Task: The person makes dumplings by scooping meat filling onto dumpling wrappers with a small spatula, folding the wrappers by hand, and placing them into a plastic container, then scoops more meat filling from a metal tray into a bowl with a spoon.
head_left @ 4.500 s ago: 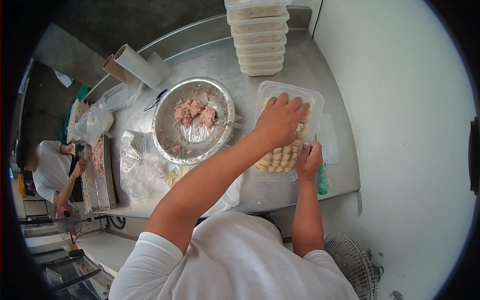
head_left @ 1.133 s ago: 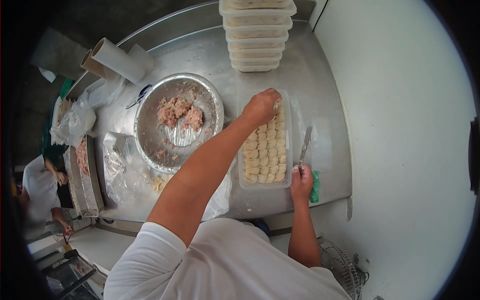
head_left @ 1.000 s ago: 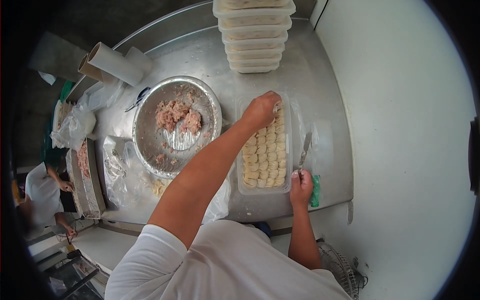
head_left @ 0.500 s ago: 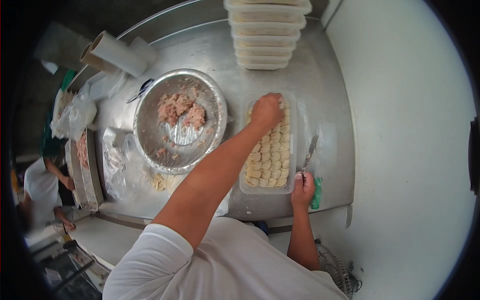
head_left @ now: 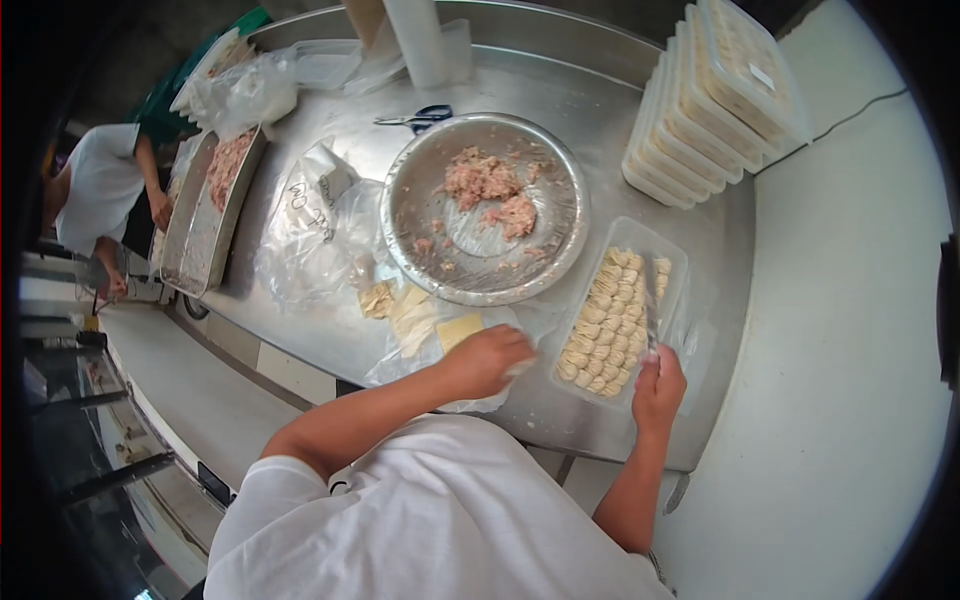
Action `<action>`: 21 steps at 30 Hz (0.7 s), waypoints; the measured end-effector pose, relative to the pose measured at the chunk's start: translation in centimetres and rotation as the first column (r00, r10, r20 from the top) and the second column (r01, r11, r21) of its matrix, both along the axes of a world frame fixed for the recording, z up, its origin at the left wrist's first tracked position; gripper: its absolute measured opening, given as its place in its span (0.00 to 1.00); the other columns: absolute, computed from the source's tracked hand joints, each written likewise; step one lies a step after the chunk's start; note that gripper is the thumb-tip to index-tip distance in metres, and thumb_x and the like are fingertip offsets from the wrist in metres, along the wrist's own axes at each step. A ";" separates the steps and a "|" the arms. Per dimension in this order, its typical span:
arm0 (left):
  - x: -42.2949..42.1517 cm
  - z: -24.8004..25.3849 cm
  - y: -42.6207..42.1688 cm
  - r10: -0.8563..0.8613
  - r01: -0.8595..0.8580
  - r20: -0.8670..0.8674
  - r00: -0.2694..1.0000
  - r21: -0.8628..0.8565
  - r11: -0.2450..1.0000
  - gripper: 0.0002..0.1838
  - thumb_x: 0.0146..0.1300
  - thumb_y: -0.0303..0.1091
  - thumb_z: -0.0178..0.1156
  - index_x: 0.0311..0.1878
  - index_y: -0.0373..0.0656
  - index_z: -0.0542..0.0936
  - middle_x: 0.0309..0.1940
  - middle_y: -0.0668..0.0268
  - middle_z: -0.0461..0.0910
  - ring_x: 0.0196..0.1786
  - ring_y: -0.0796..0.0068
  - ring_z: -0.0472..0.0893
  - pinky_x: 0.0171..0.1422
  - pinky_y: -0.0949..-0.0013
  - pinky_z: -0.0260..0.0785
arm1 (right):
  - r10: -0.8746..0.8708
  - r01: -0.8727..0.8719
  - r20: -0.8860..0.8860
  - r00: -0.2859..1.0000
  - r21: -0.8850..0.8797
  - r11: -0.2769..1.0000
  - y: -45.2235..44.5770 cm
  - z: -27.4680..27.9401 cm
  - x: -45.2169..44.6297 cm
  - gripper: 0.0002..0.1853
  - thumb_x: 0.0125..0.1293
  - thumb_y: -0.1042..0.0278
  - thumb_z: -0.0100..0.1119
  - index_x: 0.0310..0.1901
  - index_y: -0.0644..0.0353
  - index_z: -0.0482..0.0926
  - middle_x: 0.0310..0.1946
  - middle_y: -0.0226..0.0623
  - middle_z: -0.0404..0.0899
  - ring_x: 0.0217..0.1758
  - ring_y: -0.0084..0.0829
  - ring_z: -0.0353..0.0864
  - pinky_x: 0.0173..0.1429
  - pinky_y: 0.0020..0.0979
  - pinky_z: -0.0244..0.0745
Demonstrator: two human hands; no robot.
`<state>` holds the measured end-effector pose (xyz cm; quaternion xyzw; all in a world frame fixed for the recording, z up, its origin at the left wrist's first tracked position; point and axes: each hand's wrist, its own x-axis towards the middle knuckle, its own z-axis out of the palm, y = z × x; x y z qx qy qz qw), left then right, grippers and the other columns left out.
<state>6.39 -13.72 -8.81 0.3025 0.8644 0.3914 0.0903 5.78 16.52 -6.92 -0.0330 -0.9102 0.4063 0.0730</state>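
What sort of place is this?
Probably a small food workshop or commercial kitchen making dumplings: a metal bowl of minced filling, a tray of neatly rowed dumplings, and stacked filled containers.

bare metal tabletop (head_left: 603,115) opens between bowl (head_left: 411,205) and stacked containers (head_left: 700,110); knife (head_left: 651,300) juts over filled tray (head_left: 650,240)

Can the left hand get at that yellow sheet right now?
Likely yes: the left hand is close beside the yellow sheet, whose top looks largely uncovered, though a pale blur at the fingertips may mean something is held.
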 end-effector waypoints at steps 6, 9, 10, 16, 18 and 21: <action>3.3 -5.0 -5.8 0.259 -0.262 -0.038 0.965 -0.154 0.953 0.20 0.42 0.26 0.71 0.43 0.41 0.83 0.50 0.57 0.78 0.52 0.53 0.76 0.59 0.57 0.72 | 0.403 -0.372 0.060 0.913 0.530 0.762 -10.6 5.7 -10.3 0.13 0.67 0.72 0.51 0.50 0.56 0.81 0.42 0.44 0.77 0.45 0.48 0.80 0.47 0.45 0.76; 3.7 -5.1 -5.9 0.273 -0.279 -0.071 0.959 -0.096 0.956 0.19 0.43 0.27 0.72 0.42 0.42 0.83 0.50 0.57 0.78 0.53 0.53 0.76 0.58 0.57 0.72 | 0.453 -0.363 0.032 0.891 0.650 0.668 -14.9 5.2 -14.6 0.13 0.67 0.70 0.50 0.49 0.57 0.81 0.41 0.44 0.77 0.43 0.46 0.82 0.47 0.45 0.78; 3.8 -4.9 -5.7 0.287 -0.292 -0.068 0.956 -0.085 0.953 0.18 0.43 0.28 0.72 0.41 0.43 0.84 0.50 0.57 0.78 0.53 0.52 0.75 0.58 0.57 0.71 | 0.464 -0.398 0.115 0.878 0.714 0.576 -16.1 4.5 -15.5 0.13 0.66 0.70 0.49 0.48 0.58 0.81 0.41 0.44 0.78 0.43 0.46 0.82 0.47 0.45 0.79; 4.1 -6.7 -5.4 0.353 -0.356 -0.059 0.934 -0.042 0.934 0.13 0.45 0.28 0.70 0.38 0.44 0.84 0.51 0.57 0.77 0.51 0.53 0.74 0.56 0.55 0.70 | 0.644 -0.656 0.374 0.668 0.704 0.272 -18.0 6.9 -15.1 0.10 0.64 0.73 0.49 0.40 0.61 0.82 0.39 0.45 0.79 0.40 0.47 0.84 0.45 0.46 0.80; 3.7 -6.2 -5.2 0.399 -0.399 -0.006 0.917 -0.031 0.917 0.12 0.46 0.26 0.68 0.37 0.43 0.84 0.50 0.57 0.77 0.52 0.52 0.74 0.56 0.54 0.70 | 0.637 -0.696 0.450 0.625 0.691 0.194 -18.7 8.7 -15.3 0.10 0.64 0.73 0.49 0.38 0.61 0.82 0.39 0.46 0.80 0.41 0.47 0.84 0.45 0.46 0.80; 3.6 -5.5 -5.5 0.395 -0.394 0.079 0.915 -0.019 0.919 0.13 0.46 0.24 0.66 0.39 0.42 0.83 0.50 0.57 0.77 0.52 0.50 0.74 0.56 0.54 0.70 | 0.601 -0.546 0.240 0.763 0.737 0.399 -20.6 8.2 -16.2 0.09 0.62 0.74 0.50 0.37 0.61 0.82 0.40 0.46 0.81 0.41 0.47 0.85 0.45 0.46 0.80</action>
